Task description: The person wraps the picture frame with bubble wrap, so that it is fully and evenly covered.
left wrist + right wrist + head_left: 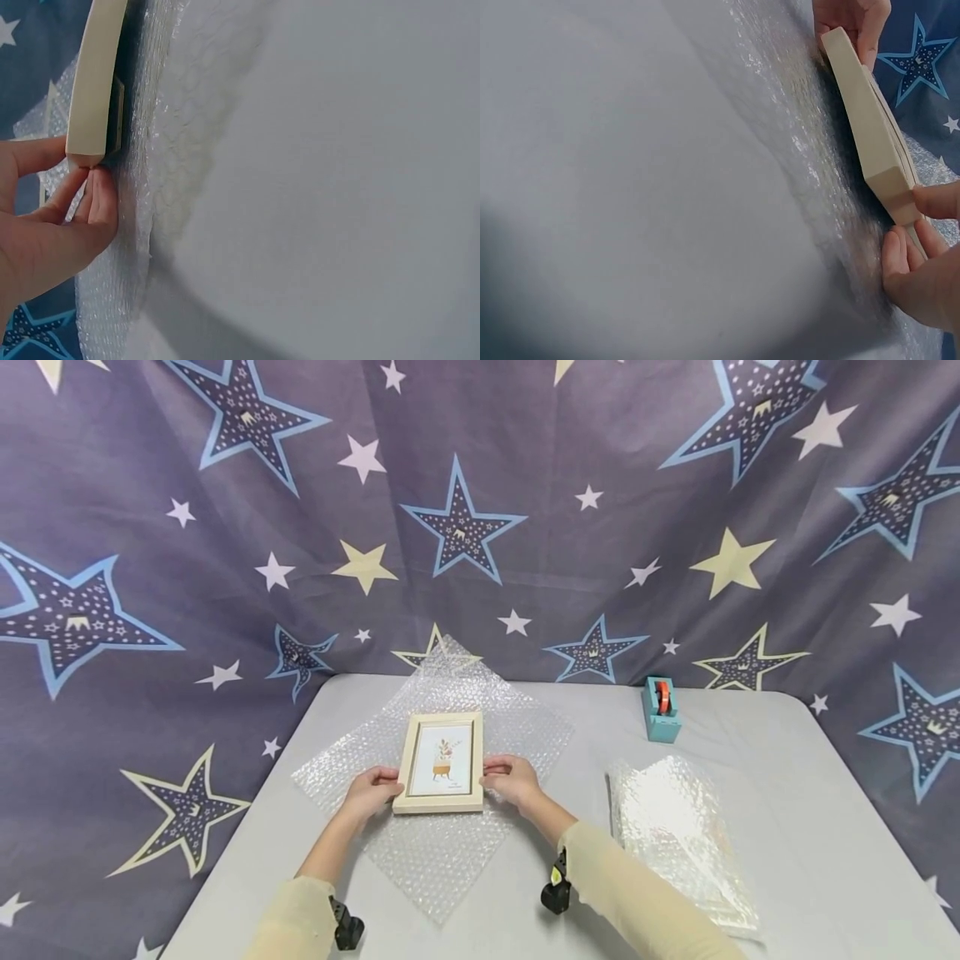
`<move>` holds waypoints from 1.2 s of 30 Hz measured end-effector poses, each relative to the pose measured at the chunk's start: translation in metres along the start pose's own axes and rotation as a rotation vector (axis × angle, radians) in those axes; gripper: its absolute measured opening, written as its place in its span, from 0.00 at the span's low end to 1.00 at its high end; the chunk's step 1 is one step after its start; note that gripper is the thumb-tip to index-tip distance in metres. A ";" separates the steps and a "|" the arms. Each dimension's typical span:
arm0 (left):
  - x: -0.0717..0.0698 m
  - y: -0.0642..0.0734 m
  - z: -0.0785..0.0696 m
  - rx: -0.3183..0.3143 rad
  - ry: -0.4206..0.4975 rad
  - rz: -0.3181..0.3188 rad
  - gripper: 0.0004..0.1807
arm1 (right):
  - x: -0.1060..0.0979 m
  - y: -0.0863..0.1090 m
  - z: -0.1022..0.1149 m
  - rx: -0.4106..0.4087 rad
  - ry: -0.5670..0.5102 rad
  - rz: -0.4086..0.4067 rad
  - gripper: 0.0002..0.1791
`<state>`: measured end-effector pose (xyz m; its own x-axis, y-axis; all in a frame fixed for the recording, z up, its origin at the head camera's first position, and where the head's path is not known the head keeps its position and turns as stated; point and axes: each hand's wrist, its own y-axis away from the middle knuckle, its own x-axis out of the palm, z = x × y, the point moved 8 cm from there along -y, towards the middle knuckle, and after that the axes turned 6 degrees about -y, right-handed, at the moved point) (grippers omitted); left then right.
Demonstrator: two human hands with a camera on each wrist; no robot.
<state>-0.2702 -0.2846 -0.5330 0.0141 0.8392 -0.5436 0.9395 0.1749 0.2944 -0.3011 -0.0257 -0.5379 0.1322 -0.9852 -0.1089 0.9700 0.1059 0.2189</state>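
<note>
A cream picture frame with a vase-and-flower print lies face up over a sheet of bubble wrap in the head view. My left hand pinches its left edge and my right hand its right edge, both near the lower corners. From the left wrist view, the frame's side stands a little apart from the wrap, with the left thumb and fingers on its edge. In the right wrist view a dark gap shows under the frame, gripped by both hands.
A flat bubble-wrapped package lies on the right of the grey-white table. Behind it stands a teal tape dispenser with an orange roll. A star-patterned cloth hangs along the table's back edge.
</note>
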 end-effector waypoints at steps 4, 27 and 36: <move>-0.001 -0.002 -0.001 0.032 -0.061 -0.038 0.14 | -0.001 -0.001 -0.001 -0.004 0.036 -0.016 0.18; -0.004 0.002 -0.013 0.048 -0.150 -0.088 0.16 | -0.005 -0.001 0.000 -0.031 0.009 -0.060 0.18; -0.004 0.002 -0.007 0.039 -0.133 -0.090 0.17 | 0.000 -0.003 -0.003 -0.005 -0.007 -0.046 0.20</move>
<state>-0.2703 -0.2838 -0.5251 -0.0276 0.7448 -0.6667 0.9515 0.2241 0.2109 -0.3030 -0.0257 -0.5410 0.0857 -0.9900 -0.1123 0.9761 0.0609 0.2087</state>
